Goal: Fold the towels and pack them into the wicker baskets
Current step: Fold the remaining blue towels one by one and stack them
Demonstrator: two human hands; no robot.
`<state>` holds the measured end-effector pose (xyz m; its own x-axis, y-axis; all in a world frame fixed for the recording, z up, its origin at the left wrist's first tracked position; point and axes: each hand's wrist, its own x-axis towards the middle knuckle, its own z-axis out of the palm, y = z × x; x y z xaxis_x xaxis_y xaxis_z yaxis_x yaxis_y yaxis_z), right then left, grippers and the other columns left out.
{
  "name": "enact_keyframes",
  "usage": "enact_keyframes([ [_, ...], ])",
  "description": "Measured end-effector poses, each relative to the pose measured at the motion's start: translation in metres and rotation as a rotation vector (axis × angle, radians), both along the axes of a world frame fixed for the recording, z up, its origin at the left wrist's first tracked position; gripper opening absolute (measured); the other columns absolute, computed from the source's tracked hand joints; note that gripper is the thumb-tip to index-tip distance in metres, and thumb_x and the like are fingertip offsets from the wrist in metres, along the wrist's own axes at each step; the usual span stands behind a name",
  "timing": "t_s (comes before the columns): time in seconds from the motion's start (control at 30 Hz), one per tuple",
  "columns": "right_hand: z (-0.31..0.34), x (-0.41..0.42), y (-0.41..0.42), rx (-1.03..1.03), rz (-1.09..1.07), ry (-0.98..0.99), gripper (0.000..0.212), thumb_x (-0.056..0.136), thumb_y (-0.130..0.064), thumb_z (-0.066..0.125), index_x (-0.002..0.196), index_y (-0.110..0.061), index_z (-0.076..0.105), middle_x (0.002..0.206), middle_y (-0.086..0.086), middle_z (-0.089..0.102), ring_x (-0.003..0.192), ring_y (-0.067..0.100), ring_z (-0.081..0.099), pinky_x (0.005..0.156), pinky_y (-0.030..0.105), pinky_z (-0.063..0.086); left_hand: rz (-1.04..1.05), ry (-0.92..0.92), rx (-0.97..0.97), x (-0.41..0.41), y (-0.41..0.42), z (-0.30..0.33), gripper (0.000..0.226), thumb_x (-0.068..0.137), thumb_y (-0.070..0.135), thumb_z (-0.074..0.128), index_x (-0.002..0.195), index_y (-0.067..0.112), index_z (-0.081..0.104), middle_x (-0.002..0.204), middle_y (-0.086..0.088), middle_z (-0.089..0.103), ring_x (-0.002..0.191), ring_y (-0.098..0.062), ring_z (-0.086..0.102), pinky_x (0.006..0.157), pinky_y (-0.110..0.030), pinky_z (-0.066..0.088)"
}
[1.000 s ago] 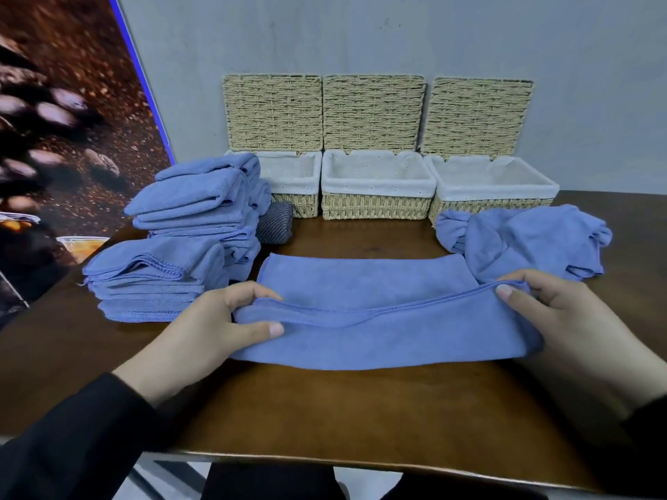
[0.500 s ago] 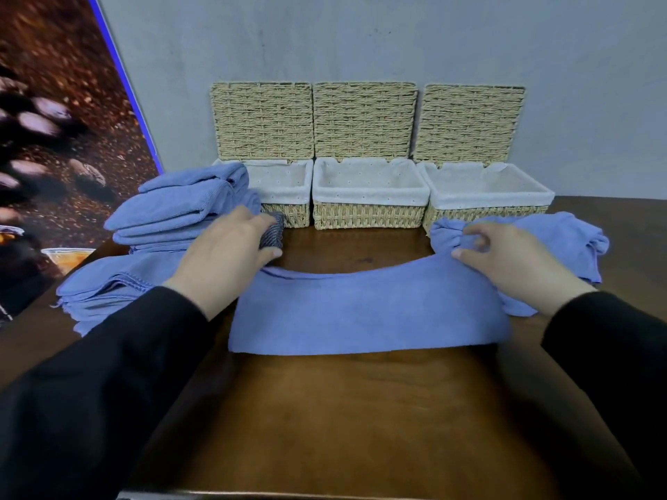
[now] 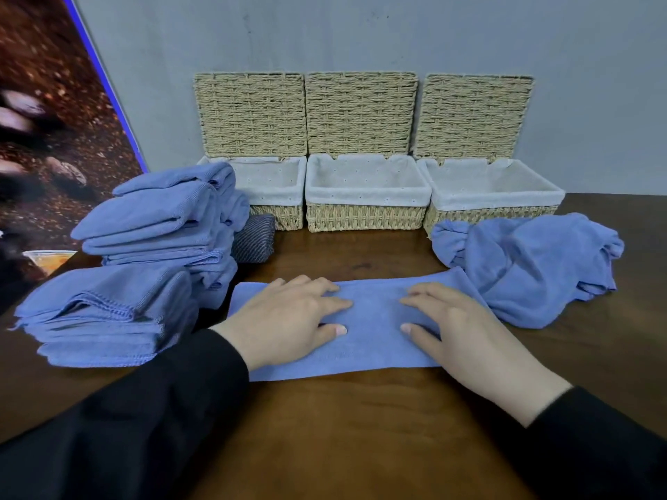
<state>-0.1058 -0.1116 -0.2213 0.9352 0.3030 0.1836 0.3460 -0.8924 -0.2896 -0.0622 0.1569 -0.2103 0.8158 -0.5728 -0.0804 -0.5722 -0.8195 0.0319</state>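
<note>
Head view: left hand (image 3: pixel 288 319) and right hand (image 3: pixel 454 326), fingers straight, press flat on folded blue towel (image 3: pixel 371 341)

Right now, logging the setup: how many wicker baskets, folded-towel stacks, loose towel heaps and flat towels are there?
Wicker baskets: 3
Folded-towel stacks: 2
Loose towel heaps: 1
Flat towels under the hands: 1
Total: 7

L hand (image 3: pixel 285 324) & R hand (image 3: pixel 458 330) flat, palms down, fingers straight
</note>
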Motion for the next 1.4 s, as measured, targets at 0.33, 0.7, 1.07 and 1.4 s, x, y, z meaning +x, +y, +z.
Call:
enact_keyframes([
  [0.33, -0.002, 0.015, 0.018, -0.132, -0.078, -0.05, 0.06, 0.093, -0.069, 0.026, 0.106, -0.03, 0.069, 0.099, -0.012, 0.055, 0.094, 0.012, 0.055, 0.079, 0.034, 0.051, 0.085, 0.017, 0.218, -0.006, -0.009, 0.045, 0.049, 0.101, 0.053, 0.042, 0.068, 0.016, 0.045, 0.074, 0.002, 0.046, 0.068, -0.02, 0.045, 0.053, -0.031, 0.025],
  [0.7, -0.02, 0.088, -0.008, 0.099, 0.118, 0.184, 0.042, 0.109, -0.025, 0.04, 0.151, -0.031, 0.044, 0.158, -0.022, 0.026, 0.149, -0.006, 0.009, 0.128, 0.037, 0.006, 0.043, 0.095, -0.218, 0.017, -0.007, -0.017, 0.061, 0.097, 0.069, 0.029, 0.153, 0.045, 0.033, 0.167, 0.019, 0.011, 0.152, 0.003, 0.0, 0.125, -0.043, 0.002],
  [1.07, -0.015, 0.07, -0.005, 0.029, 0.175, 0.099, 0.07, 0.088, -0.074, 0.035, 0.15, -0.041, 0.041, 0.162, -0.028, 0.019, 0.149, -0.013, 0.0, 0.127, 0.05, 0.002, 0.116, -0.036, -0.275, 0.015, -0.007, -0.022, 0.063, 0.097, 0.069, 0.028, 0.154, 0.042, 0.033, 0.166, 0.016, 0.017, 0.154, -0.002, 0.003, 0.125, -0.047, 0.003],
  [1.4, -0.005, -0.029, -0.012, 0.003, 0.524, -0.091, 0.035, 0.098, -0.012, 0.052, 0.124, -0.03, 0.067, 0.118, -0.013, 0.054, 0.117, 0.005, 0.052, 0.114, 0.035, 0.029, -0.145, 0.172, -0.305, -0.036, 0.038, -0.018, 0.064, 0.092, 0.07, 0.043, 0.151, 0.045, 0.037, 0.165, 0.026, 0.006, 0.148, 0.012, -0.006, 0.127, -0.04, 0.0],
])
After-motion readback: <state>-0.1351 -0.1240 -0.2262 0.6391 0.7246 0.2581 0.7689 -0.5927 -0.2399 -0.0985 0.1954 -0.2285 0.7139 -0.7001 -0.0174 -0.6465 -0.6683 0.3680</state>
